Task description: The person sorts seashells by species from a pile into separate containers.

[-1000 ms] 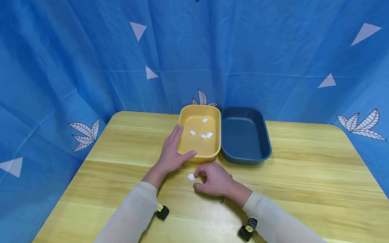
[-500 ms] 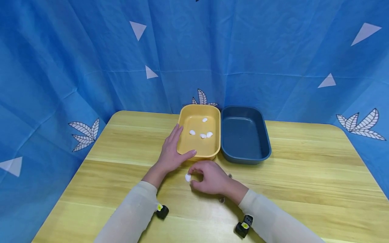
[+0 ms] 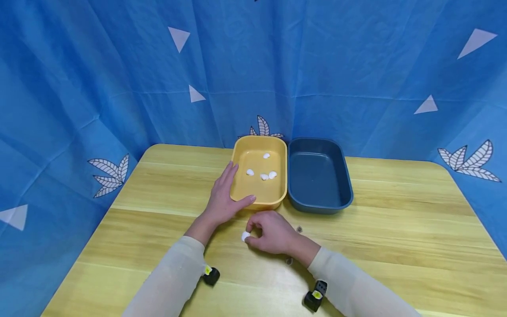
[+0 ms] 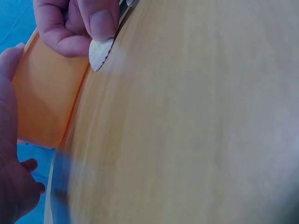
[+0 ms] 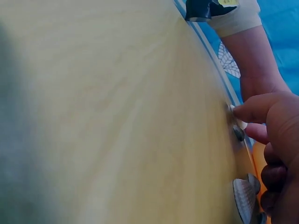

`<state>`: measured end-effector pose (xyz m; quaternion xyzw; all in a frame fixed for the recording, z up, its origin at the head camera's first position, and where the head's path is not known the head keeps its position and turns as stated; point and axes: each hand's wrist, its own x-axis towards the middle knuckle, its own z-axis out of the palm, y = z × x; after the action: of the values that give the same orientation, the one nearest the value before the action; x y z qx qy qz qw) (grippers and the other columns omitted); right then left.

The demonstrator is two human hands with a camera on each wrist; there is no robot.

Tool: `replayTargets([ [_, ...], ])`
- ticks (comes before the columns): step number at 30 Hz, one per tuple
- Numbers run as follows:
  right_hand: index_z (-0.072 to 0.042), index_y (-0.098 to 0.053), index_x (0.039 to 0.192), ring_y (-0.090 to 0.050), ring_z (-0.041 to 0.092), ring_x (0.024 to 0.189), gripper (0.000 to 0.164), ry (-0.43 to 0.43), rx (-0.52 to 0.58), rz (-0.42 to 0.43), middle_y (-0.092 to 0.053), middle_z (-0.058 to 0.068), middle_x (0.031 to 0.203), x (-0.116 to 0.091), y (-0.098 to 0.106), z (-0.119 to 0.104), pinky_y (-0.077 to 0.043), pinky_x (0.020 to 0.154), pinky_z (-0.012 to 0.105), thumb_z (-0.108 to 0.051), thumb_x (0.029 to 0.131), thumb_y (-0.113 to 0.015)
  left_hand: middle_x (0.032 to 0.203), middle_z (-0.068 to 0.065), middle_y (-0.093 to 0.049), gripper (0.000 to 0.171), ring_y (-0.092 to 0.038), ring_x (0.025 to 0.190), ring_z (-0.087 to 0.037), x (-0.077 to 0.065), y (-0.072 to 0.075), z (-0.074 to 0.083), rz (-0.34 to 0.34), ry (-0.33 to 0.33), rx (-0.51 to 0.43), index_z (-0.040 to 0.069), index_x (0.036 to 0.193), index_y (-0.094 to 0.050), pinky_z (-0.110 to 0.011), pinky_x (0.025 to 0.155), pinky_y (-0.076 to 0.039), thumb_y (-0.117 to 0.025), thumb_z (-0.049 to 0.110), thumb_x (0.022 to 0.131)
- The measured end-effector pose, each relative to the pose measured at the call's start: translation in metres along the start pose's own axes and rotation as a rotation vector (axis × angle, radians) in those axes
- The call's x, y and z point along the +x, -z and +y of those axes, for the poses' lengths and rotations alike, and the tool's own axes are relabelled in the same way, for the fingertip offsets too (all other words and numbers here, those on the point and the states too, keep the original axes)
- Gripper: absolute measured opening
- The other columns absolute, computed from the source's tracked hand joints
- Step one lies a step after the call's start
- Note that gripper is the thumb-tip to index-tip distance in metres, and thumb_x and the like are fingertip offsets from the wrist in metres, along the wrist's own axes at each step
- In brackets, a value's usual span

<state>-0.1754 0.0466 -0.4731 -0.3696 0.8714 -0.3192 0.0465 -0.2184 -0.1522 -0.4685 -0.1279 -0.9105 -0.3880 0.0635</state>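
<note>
My right hand (image 3: 271, 233) pinches a white seashell (image 3: 245, 237) between thumb and finger, low over the table in front of the yellow bin (image 3: 259, 198). The left wrist view shows the ridged edge of this seashell (image 4: 99, 55) sticking out below the thumb. My left hand (image 3: 223, 198) rests on the yellow bin, fingers straight along its left side and thumb over the near rim. Several white seashells (image 3: 264, 177) lie inside the bin. Two small brownish shells (image 3: 299, 229) (image 3: 289, 261) lie beside my right wrist.
A dark blue bin (image 3: 321, 207) stands right beside the yellow one. Both are near the back of the wooden table (image 3: 400, 211), before a blue curtain (image 3: 245, 57). In the right wrist view, a ribbed shell (image 5: 244, 200) and a dark shell (image 5: 238, 133) lie on the table.
My right hand has moved slightly left and its fingers have closed on the white seashell, which lay on the table. The left hand has stayed on the yellow bin.
</note>
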Motion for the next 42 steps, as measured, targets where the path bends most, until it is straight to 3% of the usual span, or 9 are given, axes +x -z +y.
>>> replayTargets([
  [11, -0.019, -0.072, 0.093, -0.046, 0.005, 0.061, 0.014, 0.027, 0.009, -0.020, -0.052, -0.010, 0.064, 0.002, -0.004, -0.003, -0.041, 0.060, 0.025, -0.026, 0.083, -0.079, 0.166, 0.007, -0.006, 0.103, -0.013, 0.149, -0.026, 0.001, -0.001, -0.004, -0.001, -0.009, -0.003, 0.022, 0.161, -0.019, -0.056, 0.115, -0.013, -0.072, 0.061, 0.082],
  [27, -0.021, -0.069, 0.091, -0.043, 0.005, 0.055, 0.016, -0.027, 0.051, -0.083, -0.048, -0.012, 0.059, 0.001, 0.002, -0.003, -0.037, 0.053, 0.025, -0.029, 0.083, -0.081, 0.166, 0.009, -0.005, 0.103, -0.012, 0.149, -0.024, 0.001, -0.001, -0.002, -0.008, 0.012, -0.001, 0.021, 0.161, -0.019, -0.053, 0.116, -0.011, -0.071, 0.061, 0.082],
  [42, -0.024, -0.068, 0.088, -0.038, 0.005, 0.053, 0.014, -0.025, 0.077, -0.061, -0.040, -0.012, 0.055, -0.004, 0.007, -0.004, -0.034, 0.054, 0.024, -0.029, 0.083, -0.080, 0.166, 0.010, -0.004, 0.102, -0.013, 0.149, -0.027, 0.002, -0.002, -0.003, -0.005, 0.017, 0.000, 0.021, 0.161, -0.021, -0.057, 0.115, -0.013, -0.071, 0.062, 0.083],
])
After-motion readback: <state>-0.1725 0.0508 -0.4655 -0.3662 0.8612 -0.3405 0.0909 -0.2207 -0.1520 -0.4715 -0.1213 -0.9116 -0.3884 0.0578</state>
